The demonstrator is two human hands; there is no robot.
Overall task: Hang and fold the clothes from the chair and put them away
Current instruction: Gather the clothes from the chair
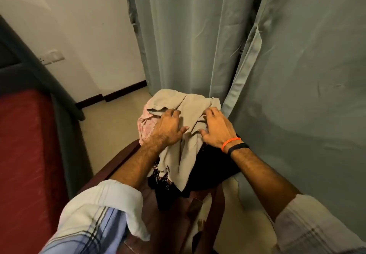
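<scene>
A beige garment (190, 113) lies draped over the back of a dark red plastic chair (170, 210). Under it sit a pink patterned cloth (145, 123) on the left and a black floral garment (210, 170) hanging onto the seat. My left hand (168, 129) rests on the beige garment's left side, fingers curled into the fabric near a flap. On the garment's right side my right hand (215, 129) bends its fingers over a fold. The right wrist carries an orange band and a black band.
Grey-green curtains (217, 36) hang directly behind and to the right of the chair. A bed with a red mattress (25, 164) and dark frame stands at the left. Beige floor tiles (111, 119) show between bed and chair, below a white wall.
</scene>
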